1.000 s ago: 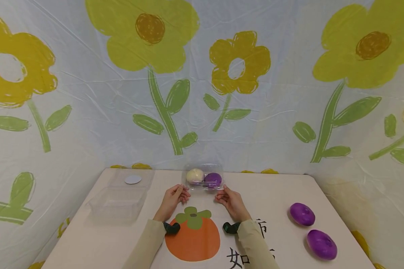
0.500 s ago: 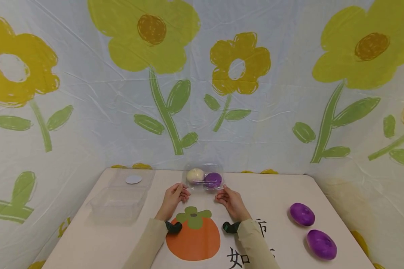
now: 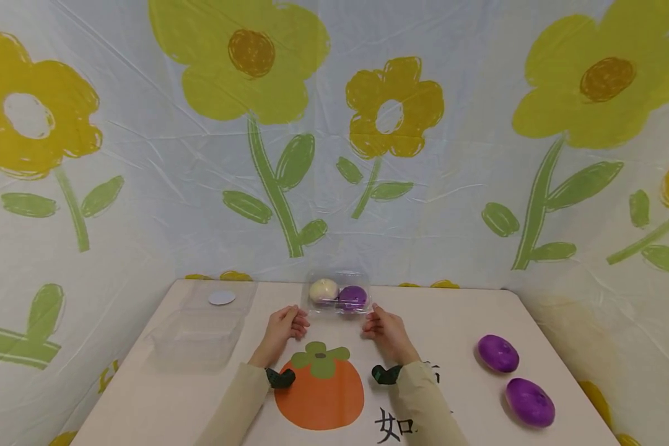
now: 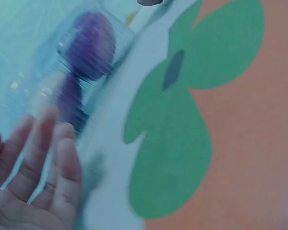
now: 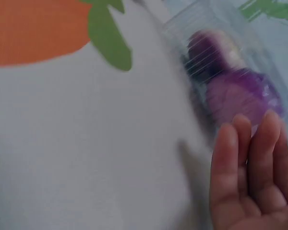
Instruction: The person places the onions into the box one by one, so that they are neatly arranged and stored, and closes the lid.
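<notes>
A lidded clear plastic box [image 3: 337, 308] stands at the table's far edge, in the middle. Inside it lie a pale cream onion-like bulb [image 3: 324, 290] and a purple one [image 3: 353, 298]; both show through the plastic in the wrist views too. My left hand [image 3: 284, 328] is just in front of the box's left corner, fingers loosely bent and holding nothing. On the other side, my right hand [image 3: 386, 329] is near the front right corner, its fingers relaxed with nothing in them. In the right wrist view the fingertips [image 5: 270, 122] overlap the box's edge.
An opened clear box [image 3: 197, 337] with a raised lid bearing a white label [image 3: 222, 298] stands at left. Two purple bulbs, one farther back [image 3: 498, 354] and one nearer [image 3: 529, 402], lie at right. A printed persimmon [image 3: 319, 396] marks the tabletop. A flowered cloth [image 3: 424, 235] hangs behind.
Both hands have let go of the lidded box and drawn slightly apart, left hand leftward and right hand rightward. The box has stayed in place.
</notes>
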A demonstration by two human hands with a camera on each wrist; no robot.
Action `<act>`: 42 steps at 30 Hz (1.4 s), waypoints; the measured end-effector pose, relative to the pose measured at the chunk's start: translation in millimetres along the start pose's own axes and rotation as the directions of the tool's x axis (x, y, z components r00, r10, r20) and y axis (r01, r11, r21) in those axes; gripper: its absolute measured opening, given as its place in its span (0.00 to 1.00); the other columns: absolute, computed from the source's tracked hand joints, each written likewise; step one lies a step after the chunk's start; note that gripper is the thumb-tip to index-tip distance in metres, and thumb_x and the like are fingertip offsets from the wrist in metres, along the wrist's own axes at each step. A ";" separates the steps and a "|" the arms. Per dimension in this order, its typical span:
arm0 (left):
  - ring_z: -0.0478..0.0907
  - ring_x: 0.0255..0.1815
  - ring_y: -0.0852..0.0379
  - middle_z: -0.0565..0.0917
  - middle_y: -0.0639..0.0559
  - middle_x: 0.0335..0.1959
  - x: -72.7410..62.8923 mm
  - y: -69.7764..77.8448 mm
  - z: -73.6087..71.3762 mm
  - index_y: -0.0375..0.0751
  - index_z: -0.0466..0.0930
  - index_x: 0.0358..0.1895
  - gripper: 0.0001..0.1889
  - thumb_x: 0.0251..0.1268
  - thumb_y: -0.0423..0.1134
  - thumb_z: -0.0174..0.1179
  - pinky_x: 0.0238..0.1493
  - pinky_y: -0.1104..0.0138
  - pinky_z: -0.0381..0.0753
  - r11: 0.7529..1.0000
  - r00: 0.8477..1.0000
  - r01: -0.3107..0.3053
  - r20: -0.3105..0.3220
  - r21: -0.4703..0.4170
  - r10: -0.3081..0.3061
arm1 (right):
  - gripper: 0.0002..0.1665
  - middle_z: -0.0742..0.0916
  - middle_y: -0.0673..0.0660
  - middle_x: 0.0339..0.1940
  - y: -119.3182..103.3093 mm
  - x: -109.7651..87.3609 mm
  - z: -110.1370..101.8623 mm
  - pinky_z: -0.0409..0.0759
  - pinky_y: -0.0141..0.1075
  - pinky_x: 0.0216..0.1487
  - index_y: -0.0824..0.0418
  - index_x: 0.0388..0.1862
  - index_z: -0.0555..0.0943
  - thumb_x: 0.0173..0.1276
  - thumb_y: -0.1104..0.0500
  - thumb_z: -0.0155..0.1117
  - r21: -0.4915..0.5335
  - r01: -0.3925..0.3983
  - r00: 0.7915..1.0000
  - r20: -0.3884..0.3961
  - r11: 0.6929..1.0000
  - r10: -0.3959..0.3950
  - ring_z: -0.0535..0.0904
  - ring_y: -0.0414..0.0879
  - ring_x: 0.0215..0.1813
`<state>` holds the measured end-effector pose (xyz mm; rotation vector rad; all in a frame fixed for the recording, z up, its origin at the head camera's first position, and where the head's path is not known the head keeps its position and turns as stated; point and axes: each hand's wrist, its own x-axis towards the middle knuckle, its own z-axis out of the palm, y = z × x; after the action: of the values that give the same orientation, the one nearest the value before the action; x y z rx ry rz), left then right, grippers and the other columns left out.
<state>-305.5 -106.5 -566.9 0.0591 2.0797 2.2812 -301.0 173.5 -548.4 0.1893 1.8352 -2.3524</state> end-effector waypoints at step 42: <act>0.67 0.48 0.67 0.71 0.60 0.51 -154.5 90.9 -162.4 0.36 0.71 0.64 0.19 0.75 0.39 0.49 0.46 0.77 0.64 0.929 0.660 0.001 -0.698 0.371 0.278 | 0.45 0.46 0.60 0.82 -8.1 -109.8 194.1 0.44 0.51 0.78 0.61 0.82 0.38 0.80 0.43 0.43 -0.193 0.052 0.706 0.701 0.980 0.100 0.42 0.56 0.82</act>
<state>-163.2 -286.3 -490.1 -0.8924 2.9290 2.1980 -196.0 -8.2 -472.5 -0.6362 1.6037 -1.7940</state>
